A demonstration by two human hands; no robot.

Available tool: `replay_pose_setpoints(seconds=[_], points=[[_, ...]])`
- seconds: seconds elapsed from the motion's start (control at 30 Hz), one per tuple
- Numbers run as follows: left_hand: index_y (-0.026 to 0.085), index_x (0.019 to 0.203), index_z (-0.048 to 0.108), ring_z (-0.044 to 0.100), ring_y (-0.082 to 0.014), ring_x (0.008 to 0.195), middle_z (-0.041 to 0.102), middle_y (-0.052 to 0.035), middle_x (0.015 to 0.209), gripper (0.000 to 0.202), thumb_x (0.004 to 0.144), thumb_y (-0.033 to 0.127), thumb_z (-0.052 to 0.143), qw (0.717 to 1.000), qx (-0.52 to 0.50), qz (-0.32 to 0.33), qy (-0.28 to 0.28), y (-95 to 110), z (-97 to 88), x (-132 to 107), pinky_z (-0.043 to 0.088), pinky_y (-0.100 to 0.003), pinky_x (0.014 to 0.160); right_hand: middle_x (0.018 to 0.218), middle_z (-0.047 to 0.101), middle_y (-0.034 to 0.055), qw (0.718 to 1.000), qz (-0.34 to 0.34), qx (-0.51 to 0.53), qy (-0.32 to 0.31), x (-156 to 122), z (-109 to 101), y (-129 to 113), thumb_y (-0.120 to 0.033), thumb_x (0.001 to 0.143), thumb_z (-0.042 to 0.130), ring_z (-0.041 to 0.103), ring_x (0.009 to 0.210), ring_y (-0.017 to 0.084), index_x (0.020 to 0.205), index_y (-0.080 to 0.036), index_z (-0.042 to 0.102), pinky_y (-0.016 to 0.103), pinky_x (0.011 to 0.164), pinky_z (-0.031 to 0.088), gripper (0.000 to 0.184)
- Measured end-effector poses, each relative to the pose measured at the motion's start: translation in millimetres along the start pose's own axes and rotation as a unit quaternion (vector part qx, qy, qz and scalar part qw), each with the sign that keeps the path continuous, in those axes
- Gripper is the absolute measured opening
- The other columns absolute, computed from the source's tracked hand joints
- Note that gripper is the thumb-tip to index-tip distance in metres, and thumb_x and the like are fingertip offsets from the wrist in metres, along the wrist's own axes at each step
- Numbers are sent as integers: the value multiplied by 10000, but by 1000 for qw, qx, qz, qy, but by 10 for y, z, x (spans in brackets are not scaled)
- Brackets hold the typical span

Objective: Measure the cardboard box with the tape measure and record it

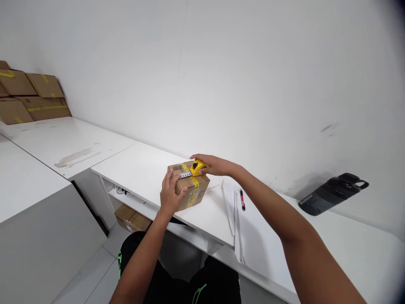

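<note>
A small cardboard box (184, 184) with yellow tape across it sits on the white table near its front edge. My right hand (205, 164) is closed around a yellow tape measure (198, 167) at the box's top right. A short length of white blade (185, 175) with large black numbers runs out leftward over the box top. My left hand (170, 193) grips the left side of the box, its fingertips up by the blade's end. Whether those fingers also pinch the blade, I cannot tell.
Sheets of paper (230, 200) and a red-and-black marker (242, 200) lie right of the box. A dark bottle (332, 193) stands farther right by the wall. Taped cartons (46, 108) are stacked at the far left. Another carton (132, 218) is below the table.
</note>
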State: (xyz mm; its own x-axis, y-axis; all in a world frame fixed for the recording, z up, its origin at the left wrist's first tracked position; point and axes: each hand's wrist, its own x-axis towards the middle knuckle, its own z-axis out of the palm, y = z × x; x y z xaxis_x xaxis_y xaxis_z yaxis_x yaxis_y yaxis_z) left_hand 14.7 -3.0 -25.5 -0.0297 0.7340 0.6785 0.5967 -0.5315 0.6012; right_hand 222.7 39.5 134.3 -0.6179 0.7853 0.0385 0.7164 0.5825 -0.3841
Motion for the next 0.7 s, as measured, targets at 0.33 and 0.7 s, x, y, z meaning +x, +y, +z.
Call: replay_pose_setpoints(seconds=[0.33,0.7], points=[[247,1275,531,313,-283,1411,344,-97,1527,480,882,522,509,1000,-2,3,5,3,23,-22,392,-462,1080,1122,650,66,989,107,-103,-10,-26,-254,426,-143,721,608,611,994,255,1088,-264,638,377,813,499,388],[252,1251,544,300,-289,1416,353,-91,1519,483,875,550,494,999,-5,7,31,-53,120,-6,344,-473,1110,1170,638,47,991,93,-74,55,-179,-119,401,-180,765,613,604,1045,242,1148,-289,634,368,850,501,399]])
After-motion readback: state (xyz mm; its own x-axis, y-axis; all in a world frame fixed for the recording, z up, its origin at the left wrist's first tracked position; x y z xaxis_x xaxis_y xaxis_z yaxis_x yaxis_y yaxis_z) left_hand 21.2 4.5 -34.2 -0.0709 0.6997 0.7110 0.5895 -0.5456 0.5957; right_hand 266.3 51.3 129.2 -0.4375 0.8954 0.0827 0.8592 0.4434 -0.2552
